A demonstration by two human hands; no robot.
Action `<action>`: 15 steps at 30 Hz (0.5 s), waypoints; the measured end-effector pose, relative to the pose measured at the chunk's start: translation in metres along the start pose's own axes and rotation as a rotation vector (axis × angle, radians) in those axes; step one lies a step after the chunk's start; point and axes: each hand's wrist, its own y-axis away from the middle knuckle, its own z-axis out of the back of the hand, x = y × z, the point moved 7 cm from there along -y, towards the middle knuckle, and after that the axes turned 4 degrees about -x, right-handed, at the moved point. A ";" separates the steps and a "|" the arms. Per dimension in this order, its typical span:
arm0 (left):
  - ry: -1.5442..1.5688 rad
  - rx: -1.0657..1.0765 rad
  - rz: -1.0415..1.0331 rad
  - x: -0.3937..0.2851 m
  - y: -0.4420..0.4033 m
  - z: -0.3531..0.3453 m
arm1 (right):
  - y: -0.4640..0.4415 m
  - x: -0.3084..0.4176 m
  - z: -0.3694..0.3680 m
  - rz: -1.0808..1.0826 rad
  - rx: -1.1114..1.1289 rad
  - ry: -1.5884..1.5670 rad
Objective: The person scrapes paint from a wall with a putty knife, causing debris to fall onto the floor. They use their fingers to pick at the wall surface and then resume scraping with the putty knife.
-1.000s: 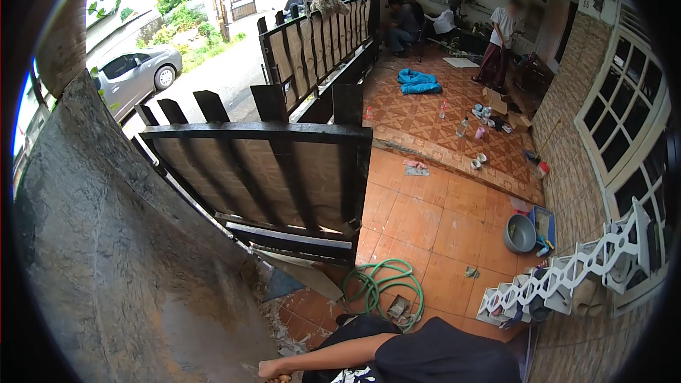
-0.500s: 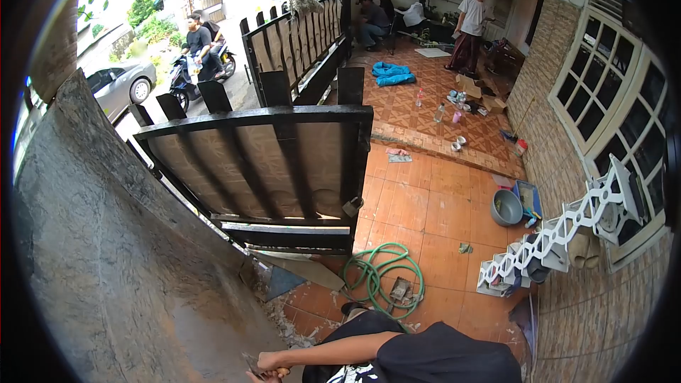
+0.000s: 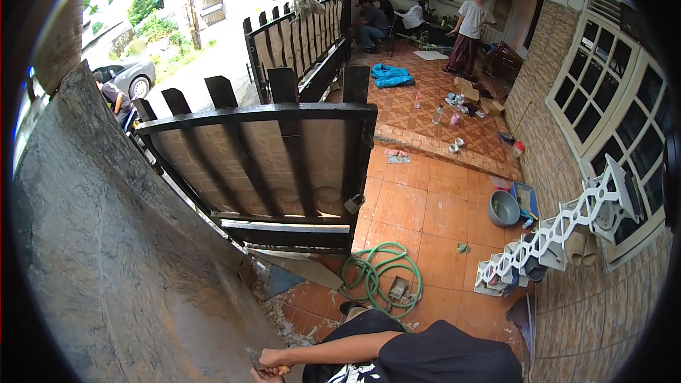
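**Grey wall (image 3: 128,255), green hose (image 3: 370,285), one tool (image 3: 253,359)**

- One wall, left side.
- One hose, coiled near the left edge of the tiled floor (image 3: 443,284).
- Two hands by the wall's lower edge, right hand (image 3: 271,357) above left hand (image 3: 266,376). Tool lies between them; too small to tell which grips.
- One tool, long axis slanting: blade wallward, wooden handle bodyward.

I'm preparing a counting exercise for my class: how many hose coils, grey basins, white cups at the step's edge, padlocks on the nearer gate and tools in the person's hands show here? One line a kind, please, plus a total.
Hose coil: 1
Grey basin: 1
White cups: 2
Padlock: 1
Hand tool: 1
Total: 6
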 end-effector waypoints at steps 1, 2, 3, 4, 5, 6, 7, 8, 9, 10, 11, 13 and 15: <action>0.001 -0.002 0.001 0.000 0.001 0.002 | 0.001 0.000 0.001 -0.003 -0.006 -0.002; 0.002 -0.004 -0.001 0.001 0.002 0.002 | 0.002 -0.001 0.002 -0.003 -0.008 -0.002; 0.006 -0.006 0.001 0.002 0.003 0.003 | 0.003 -0.002 0.003 -0.003 -0.012 -0.002; 0.007 -0.010 0.006 0.003 0.004 0.004 | 0.004 -0.002 0.004 -0.002 -0.013 -0.004; 0.010 -0.012 0.007 0.004 0.004 0.004 | 0.005 -0.003 0.006 -0.004 -0.016 -0.004; 0.013 -0.014 0.007 0.005 0.007 0.006 | 0.007 -0.004 0.007 -0.003 -0.019 -0.010; 0.016 -0.012 0.010 0.007 0.008 0.007 | 0.009 -0.006 0.009 -0.004 -0.022 -0.011; 0.023 -0.009 0.009 0.008 0.009 0.007 | 0.012 -0.007 0.011 -0.003 -0.030 -0.014; 0.027 -0.006 0.013 0.009 0.011 0.007 | 0.014 -0.008 0.013 -0.003 -0.032 -0.019; 0.032 -0.009 0.012 0.011 0.012 0.006 | 0.016 -0.008 0.014 -0.002 -0.036 -0.019; 0.037 -0.007 0.017 0.014 0.015 0.006 | 0.018 -0.010 0.016 -0.004 -0.041 -0.023; 0.055 -0.001 0.025 0.018 0.020 0.008 | 0.023 -0.011 0.021 -0.004 -0.045 -0.029; 0.081 0.050 0.038 0.023 0.017 0.012 | 0.027 -0.011 0.025 -0.004 -0.050 -0.034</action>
